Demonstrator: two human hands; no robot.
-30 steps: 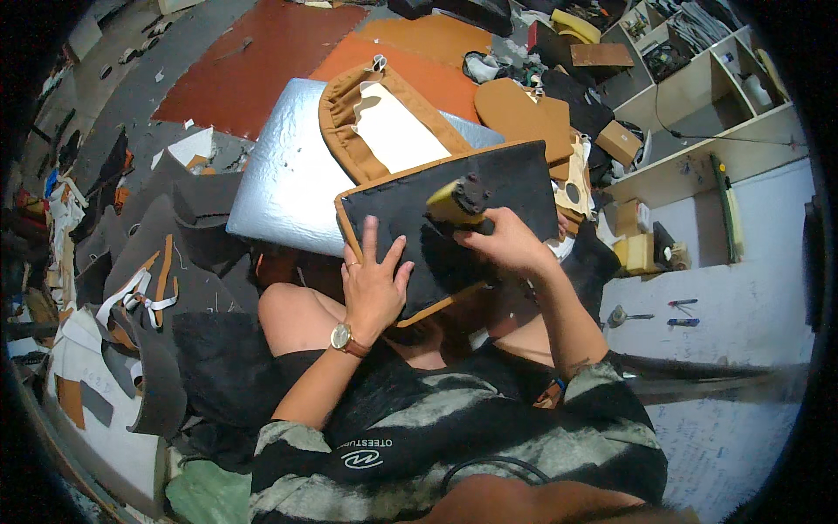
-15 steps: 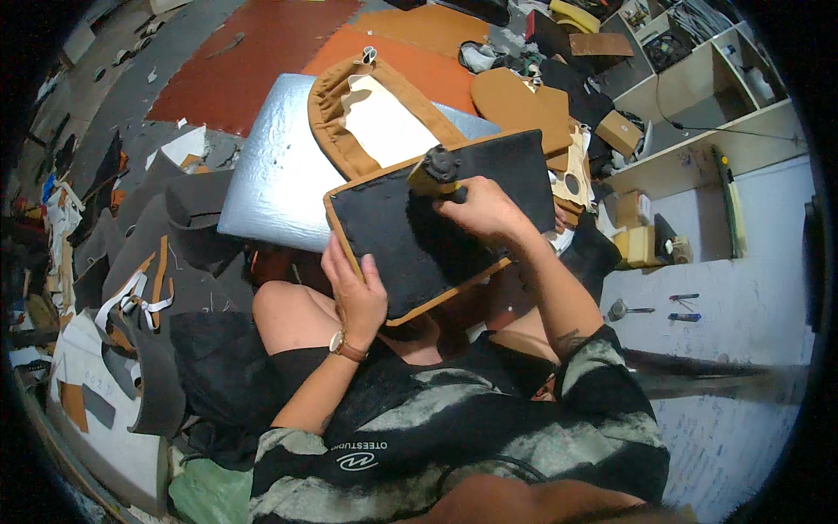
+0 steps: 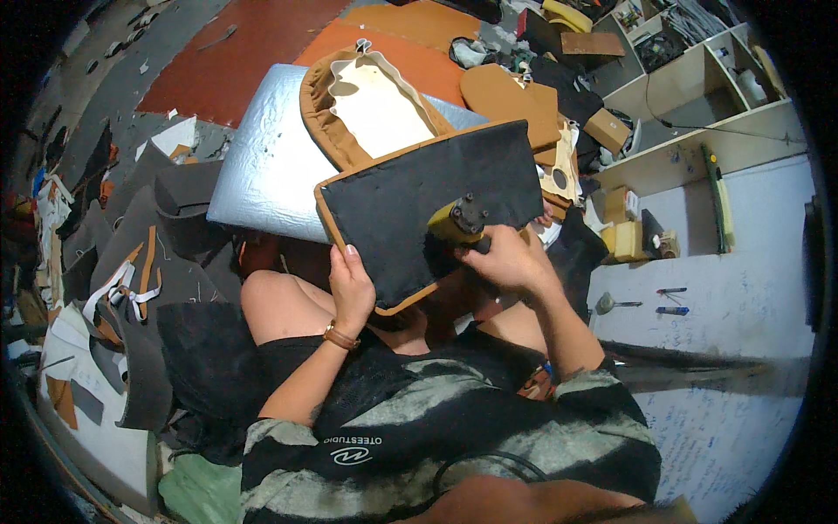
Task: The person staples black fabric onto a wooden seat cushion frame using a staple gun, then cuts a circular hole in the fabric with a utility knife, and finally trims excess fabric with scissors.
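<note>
Black panel (image 3: 397,205) with tan edging, tilted over your lap, a yellow tool above it.

Your left hand (image 3: 352,288) pinches its near left edge, thumb on the black face, the other fingers mostly hidden; your right hand (image 3: 515,262) is wrapped around the handle of the yellow tool (image 3: 452,222), whose contact with the panel can't be told. A loose left grip could let the panel slide off your lap; a skidding tool could scuff its face. To your right, pale shelving (image 3: 742,135) holds grey cords (image 3: 703,28) in an upper compartment and a yellow block (image 3: 625,242) in a lower one.
</note>
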